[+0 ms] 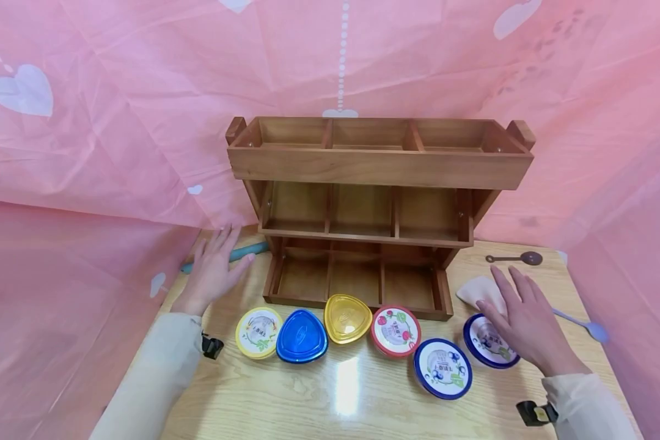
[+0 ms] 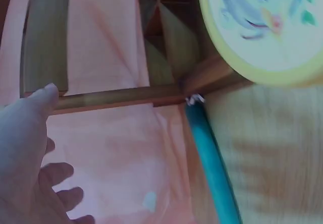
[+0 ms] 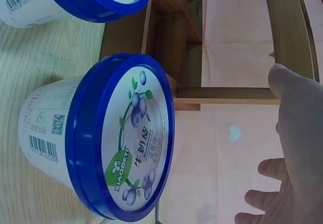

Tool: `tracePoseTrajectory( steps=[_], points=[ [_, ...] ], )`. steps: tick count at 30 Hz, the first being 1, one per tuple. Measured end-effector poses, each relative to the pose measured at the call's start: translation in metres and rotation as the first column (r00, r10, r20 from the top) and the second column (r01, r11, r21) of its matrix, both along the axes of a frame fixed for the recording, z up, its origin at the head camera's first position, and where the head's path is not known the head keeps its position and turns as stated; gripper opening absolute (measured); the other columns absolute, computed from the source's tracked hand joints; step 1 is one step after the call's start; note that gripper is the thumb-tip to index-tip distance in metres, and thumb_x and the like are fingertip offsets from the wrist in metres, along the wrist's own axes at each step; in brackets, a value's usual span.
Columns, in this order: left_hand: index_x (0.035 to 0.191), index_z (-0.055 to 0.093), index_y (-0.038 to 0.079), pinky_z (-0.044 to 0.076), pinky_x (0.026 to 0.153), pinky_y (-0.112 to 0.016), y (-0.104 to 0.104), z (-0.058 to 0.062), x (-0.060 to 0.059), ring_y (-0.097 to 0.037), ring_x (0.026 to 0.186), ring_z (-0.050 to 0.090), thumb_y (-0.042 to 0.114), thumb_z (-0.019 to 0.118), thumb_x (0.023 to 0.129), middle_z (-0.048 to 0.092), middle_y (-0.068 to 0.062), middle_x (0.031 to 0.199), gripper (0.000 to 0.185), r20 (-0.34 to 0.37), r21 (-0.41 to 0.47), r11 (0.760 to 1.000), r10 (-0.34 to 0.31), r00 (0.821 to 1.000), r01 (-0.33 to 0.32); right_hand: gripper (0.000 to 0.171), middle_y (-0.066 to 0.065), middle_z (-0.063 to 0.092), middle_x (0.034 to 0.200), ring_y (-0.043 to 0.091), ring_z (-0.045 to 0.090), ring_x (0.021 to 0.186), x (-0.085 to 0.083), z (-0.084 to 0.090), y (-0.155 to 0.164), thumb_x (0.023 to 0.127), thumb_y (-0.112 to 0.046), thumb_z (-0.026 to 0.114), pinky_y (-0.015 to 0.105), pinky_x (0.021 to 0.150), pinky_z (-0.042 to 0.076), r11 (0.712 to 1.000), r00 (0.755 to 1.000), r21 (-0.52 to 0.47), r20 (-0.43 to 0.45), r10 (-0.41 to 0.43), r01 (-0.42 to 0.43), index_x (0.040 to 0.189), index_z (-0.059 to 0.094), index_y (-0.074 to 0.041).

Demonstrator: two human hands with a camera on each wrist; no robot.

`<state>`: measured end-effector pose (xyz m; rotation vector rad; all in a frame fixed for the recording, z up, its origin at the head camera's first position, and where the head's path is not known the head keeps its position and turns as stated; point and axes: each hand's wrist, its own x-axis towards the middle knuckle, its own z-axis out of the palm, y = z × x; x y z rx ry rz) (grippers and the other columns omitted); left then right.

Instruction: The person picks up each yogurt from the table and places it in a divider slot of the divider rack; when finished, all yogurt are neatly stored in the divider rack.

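My left hand [image 1: 213, 269] is held with fingers spread, left of a three-tier wooden shelf [image 1: 379, 170] and above a teal rod [image 1: 251, 250]. It grips nothing. My right hand [image 1: 533, 324] hovers, fingers extended, beside a blue-lidded tub [image 1: 489, 342] with blueberries on its lid [image 3: 136, 138]; it also holds nothing. In front of the shelf stand a yellow-rimmed tub [image 1: 258, 333], a blue triangular container [image 1: 301, 336], a yellow triangular container [image 1: 348, 319], a red-rimmed tub [image 1: 396, 331] and a second blue-lidded tub [image 1: 443, 369].
A dark spoon [image 1: 530, 258], a pale cloth-like piece [image 1: 481, 292] and a lilac spoon [image 1: 597, 332] lie to the shelf's right. Pink heart-printed fabric [image 1: 143, 153] hangs behind and beside the wooden table [image 1: 286, 403]. Each shelf tier has three compartments.
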<state>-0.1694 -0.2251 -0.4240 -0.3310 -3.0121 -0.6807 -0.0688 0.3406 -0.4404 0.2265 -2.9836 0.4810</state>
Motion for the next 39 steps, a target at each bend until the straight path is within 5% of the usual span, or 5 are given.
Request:
tracePoseTrajectory(
  steps=[3, 12, 20, 29, 39],
  points=[
    [0.16, 0.013, 0.016, 0.012, 0.119, -0.063, 0.001, 0.002, -0.004, -0.039, 0.151, 0.014, 0.051, 0.046, 0.101, 0.014, -0.013, 0.165, 0.076, 0.038, 0.13, 0.99, 0.043, 0.998, -0.047, 0.076, 0.038, 0.022, 0.152, 0.062, 0.026, 0.132, 0.003, 0.0, -0.001, 0.099, -0.04, 0.054, 0.075, 0.104, 0.021, 1.0, 1.0, -0.017, 0.003, -0.01, 0.01, 0.159, 0.016, -0.013],
    [0.16, 0.014, 0.017, 0.019, 0.119, -0.059, 0.011, 0.011, -0.017, -0.036, 0.15, 0.019, 0.056, 0.043, 0.1, 0.018, -0.007, 0.165, 0.077, 0.102, 0.4, 0.906, 0.11, 0.989, -0.142, 0.076, 0.039, 0.025, 0.15, 0.063, 0.028, 0.129, 0.02, -0.009, -0.004, 0.098, -0.036, 0.058, 0.077, 0.099, 0.024, 0.996, 1.0, -0.086, 0.006, -0.031, 0.031, 0.158, 0.02, -0.009],
    [0.159, 0.017, 0.016, 0.027, 0.119, -0.046, 0.025, 0.015, -0.037, -0.027, 0.149, 0.026, 0.043, 0.05, 0.102, 0.024, -0.008, 0.163, 0.071, 0.103, 0.65, 0.752, 0.057, 0.993, -0.111, 0.074, 0.039, 0.023, 0.151, 0.062, 0.023, 0.133, 0.042, -0.025, -0.008, 0.1, -0.036, 0.054, 0.078, 0.102, 0.019, 0.977, 0.993, -0.181, 0.056, -0.105, 0.113, 0.158, 0.017, -0.009],
    [0.16, 0.014, 0.021, 0.028, 0.119, -0.043, 0.043, 0.016, -0.053, -0.025, 0.149, 0.025, 0.03, 0.051, 0.103, 0.022, -0.008, 0.164, 0.068, 0.144, 0.772, 0.629, -0.027, 0.989, -0.095, 0.078, 0.041, 0.026, 0.147, 0.064, 0.028, 0.128, 0.053, -0.04, -0.009, 0.098, -0.038, 0.058, 0.079, 0.095, 0.026, 0.967, 0.986, -0.202, 0.103, -0.134, 0.152, 0.158, 0.017, -0.007],
    [0.155, 0.031, 0.018, 0.039, 0.112, -0.051, 0.055, 0.011, -0.055, -0.038, 0.139, 0.042, 0.027, 0.052, 0.103, 0.036, -0.017, 0.156, 0.057, 0.115, 0.745, 0.659, 0.023, 0.993, -0.102, 0.093, 0.043, 0.018, 0.149, 0.066, 0.026, 0.129, 0.062, -0.053, -0.012, 0.094, -0.044, 0.063, 0.079, 0.093, 0.028, 0.937, 0.956, -0.241, 0.212, -0.204, 0.253, 0.157, 0.01, -0.002]
  ],
)
